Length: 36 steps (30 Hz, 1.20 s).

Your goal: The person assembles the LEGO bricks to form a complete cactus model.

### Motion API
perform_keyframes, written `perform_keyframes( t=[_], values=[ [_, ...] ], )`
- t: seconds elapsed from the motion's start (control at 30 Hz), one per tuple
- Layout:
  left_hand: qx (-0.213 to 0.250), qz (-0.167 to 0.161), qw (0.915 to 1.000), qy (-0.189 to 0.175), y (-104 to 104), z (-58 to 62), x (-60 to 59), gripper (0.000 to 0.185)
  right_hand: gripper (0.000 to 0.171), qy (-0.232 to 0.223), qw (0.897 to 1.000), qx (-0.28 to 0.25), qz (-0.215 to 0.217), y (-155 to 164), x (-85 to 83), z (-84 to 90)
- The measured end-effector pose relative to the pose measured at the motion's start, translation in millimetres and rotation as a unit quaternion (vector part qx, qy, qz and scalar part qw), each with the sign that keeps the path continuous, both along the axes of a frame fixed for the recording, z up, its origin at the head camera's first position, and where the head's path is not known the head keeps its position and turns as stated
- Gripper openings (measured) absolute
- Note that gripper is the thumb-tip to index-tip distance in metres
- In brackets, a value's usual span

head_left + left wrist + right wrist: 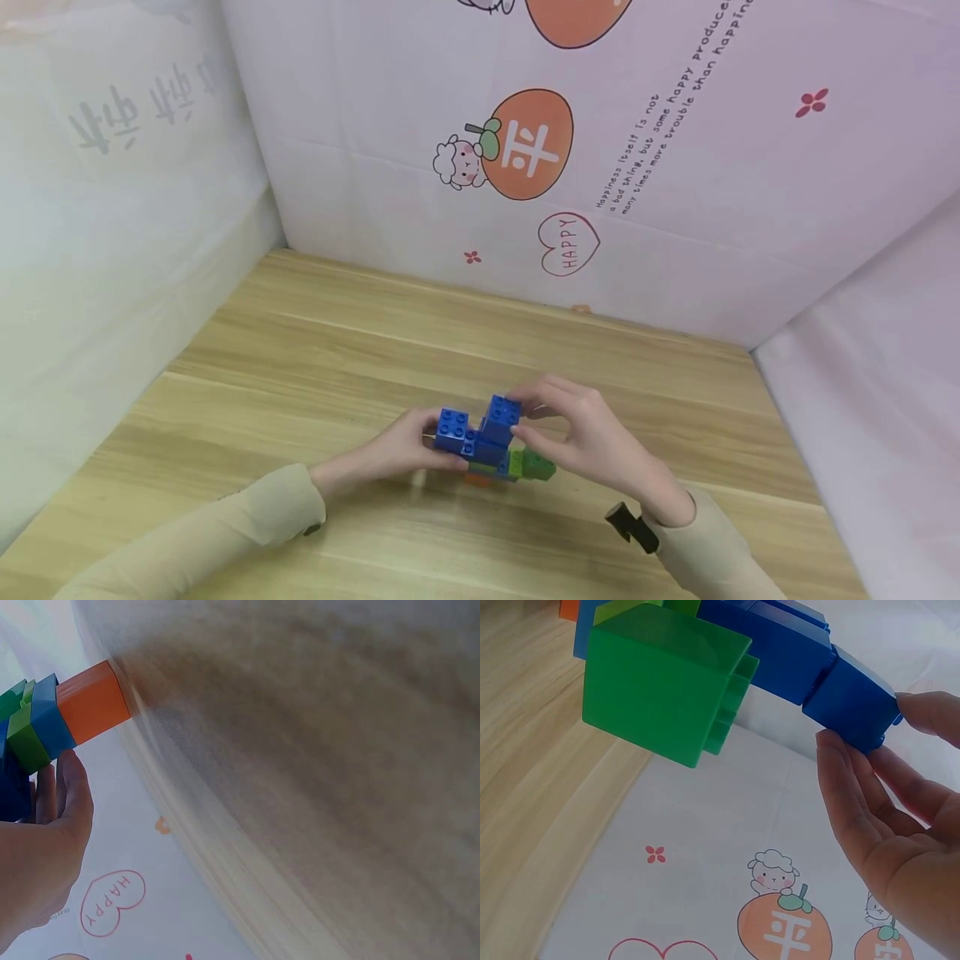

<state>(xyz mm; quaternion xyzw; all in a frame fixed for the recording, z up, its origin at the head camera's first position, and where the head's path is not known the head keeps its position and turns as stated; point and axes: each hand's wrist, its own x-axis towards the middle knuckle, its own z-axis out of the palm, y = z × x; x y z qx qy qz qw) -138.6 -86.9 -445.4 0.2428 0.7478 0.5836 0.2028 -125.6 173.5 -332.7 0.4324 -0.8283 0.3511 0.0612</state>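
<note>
Left sleeve (225, 525): beige, comes in from lower left across the table (315, 358).
Left hand (397, 454): at the left end of the brick stack (491, 442), fingers curled round its blue left end; in the left wrist view a finger lies just under the blue and green layers.
Brick stack: held at table centre near the front edge, between both hands; whether it touches the table, cannot tell.
Left blue brick (452, 429): studs up, sits lower than the raised one beside it.
Raised blue brick (501, 417): top of the stack, studs up.
Orange brick (94, 701): bottom layer, under blue and light green ones; barely seen from the head view.
Green brick (538, 465): sticks out on the right at the low level; in the right wrist view it is a big hollow-sided cube (664, 682).
Right hand (592, 437): fingers (847, 772) pinch the raised blue brick, thumb on the near side, fingertips on the far side.
Right sleeve (712, 542): beige, black strap piece (630, 527) at the wrist.
Backdrop (525, 150): white cloth with orange fruit, a sheep, a "HAPPY" heart.
</note>
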Motion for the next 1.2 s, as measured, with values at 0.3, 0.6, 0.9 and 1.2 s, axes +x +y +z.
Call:
perform_keyframes(
  t=[0.3, 0.6, 0.9, 1.2],
  values=[
    [0.005, 0.001, 1.0000, -0.006, 1.7, -0.3, 0.2, 0.048, 0.032, 0.023, 1.000, 0.010, -0.006, -1.1, 1.1, 1.0],
    [0.007, 0.003, 0.9999, -0.007, 3.2, 2.1, 0.8, 0.047, 0.035, 0.041, 0.999, 0.015, -0.007, -0.1, 3.7, 1.3],
    [0.006, 0.007, 0.9999, -0.009, 3.5, 2.9, 1.8, 0.047, 0.032, 0.034, 0.999, 0.006, -0.001, 1.2, 3.9, 1.0],
    [0.006, 0.006, 0.9999, -0.013, 3.3, 3.5, 2.8, 0.048, 0.029, 0.051, 0.998, 0.039, -0.004, -0.8, -1.0, 6.7]
  ],
)
